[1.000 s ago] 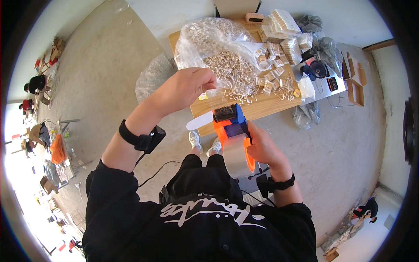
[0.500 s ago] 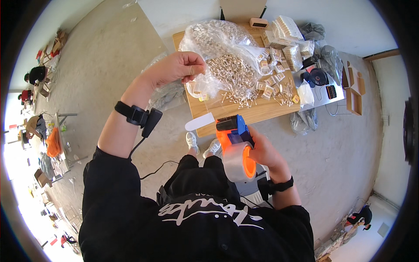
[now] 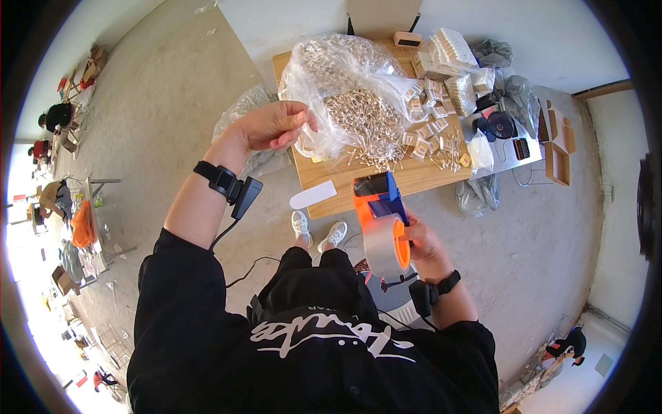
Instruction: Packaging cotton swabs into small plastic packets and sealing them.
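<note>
My right hand [image 3: 422,240] grips an orange and blue tape dispenser [image 3: 378,200] by its rear side, held up in front of the table's near edge. A wide roll of clear tape [image 3: 383,247] sits on it, and its toothed black head points toward the table. My left hand [image 3: 274,125] is raised by the table's left side, fingers curled in with the thumb close to them. What they hold, if anything, cannot be made out. Beside those fingers lies a large clear plastic bag [image 3: 303,81], open toward me, with a heap of cotton swabs [image 3: 365,124] spilling out.
On the wooden table [image 3: 407,181] are several small boxes of swabs [image 3: 422,146] and stacked white packs [image 3: 452,50]. A black fan [image 3: 499,125] stands on a side table at the right. An opened cardboard box [image 3: 557,148] is beyond it. A white strip [image 3: 313,195] juts from the table's near-left corner.
My left hand has moved slightly nearer to me and left, its fingers loosening a little. The tape dispenser in my right hand has shifted right and turned slightly.
</note>
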The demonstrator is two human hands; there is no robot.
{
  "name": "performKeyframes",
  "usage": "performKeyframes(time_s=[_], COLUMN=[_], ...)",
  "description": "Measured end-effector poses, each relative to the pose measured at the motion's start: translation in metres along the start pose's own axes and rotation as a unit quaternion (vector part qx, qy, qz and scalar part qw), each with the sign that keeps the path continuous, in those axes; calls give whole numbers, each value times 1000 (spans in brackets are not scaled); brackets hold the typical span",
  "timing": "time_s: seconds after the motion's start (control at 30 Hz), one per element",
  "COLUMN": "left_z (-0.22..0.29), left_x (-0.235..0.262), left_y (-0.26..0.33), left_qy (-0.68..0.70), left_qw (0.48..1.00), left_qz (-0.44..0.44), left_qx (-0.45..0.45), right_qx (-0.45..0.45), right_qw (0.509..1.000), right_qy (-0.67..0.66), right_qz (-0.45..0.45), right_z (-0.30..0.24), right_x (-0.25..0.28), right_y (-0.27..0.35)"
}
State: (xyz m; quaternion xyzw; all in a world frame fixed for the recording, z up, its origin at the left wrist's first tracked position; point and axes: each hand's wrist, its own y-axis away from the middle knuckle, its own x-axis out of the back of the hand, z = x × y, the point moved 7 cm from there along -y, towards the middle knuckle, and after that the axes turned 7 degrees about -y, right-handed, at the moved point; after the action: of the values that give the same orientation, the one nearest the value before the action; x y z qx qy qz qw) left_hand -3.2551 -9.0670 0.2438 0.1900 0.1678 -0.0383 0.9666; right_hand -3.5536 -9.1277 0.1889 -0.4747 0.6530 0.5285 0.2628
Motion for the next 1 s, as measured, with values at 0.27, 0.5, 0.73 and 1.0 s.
performKeyframes(time_s=[0.27, 0.5, 0.73, 1.0], left_z=[-7, 13, 8, -17], left_x=[5, -13, -35, -42], left_y=[18, 43, 43, 44], left_qy=[-25, -77, -313, -368], left_qw=[998, 997, 936, 869], left_qz=[57, 11, 144, 331], left_qx=[-4, -6, 68, 11], right_qx=[56, 65, -4, 38], right_qw=[996, 986, 951, 901], right_qy=[-3, 149, 309, 427], right_qz=[-69, -47, 24, 72], right_z=[-32, -45, -34, -30], right_x=[-17, -23, -3, 3], right_y=[10, 10, 6, -2])
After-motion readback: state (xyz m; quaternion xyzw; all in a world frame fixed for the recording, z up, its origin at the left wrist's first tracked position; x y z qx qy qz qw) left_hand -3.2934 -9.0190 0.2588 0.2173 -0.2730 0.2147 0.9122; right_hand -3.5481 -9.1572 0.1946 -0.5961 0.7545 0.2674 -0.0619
